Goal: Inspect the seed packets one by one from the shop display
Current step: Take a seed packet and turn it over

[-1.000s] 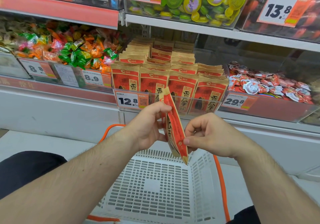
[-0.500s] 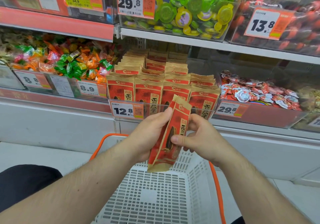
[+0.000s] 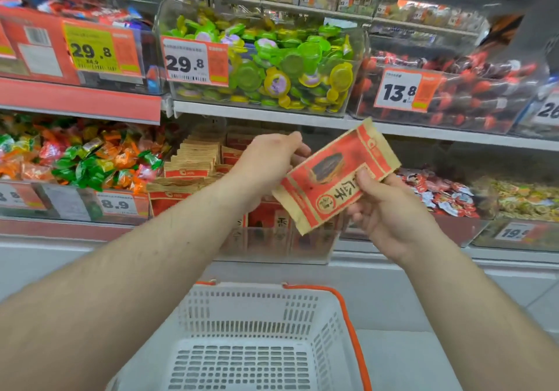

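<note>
A red and tan seed packet (image 3: 335,179) is held tilted in front of the shelves, its printed face toward the camera. The right hand (image 3: 390,209) grips its lower right side, thumb curled over the front and fingers behind. The left hand (image 3: 269,163), just left of the packet, has loosely bent fingers beside its upper edge; whether they touch it cannot be told. Behind both hands stand rows of matching packets (image 3: 193,166) in the display. Below the hands sits a white basket (image 3: 257,315) with an orange handle.
</note>
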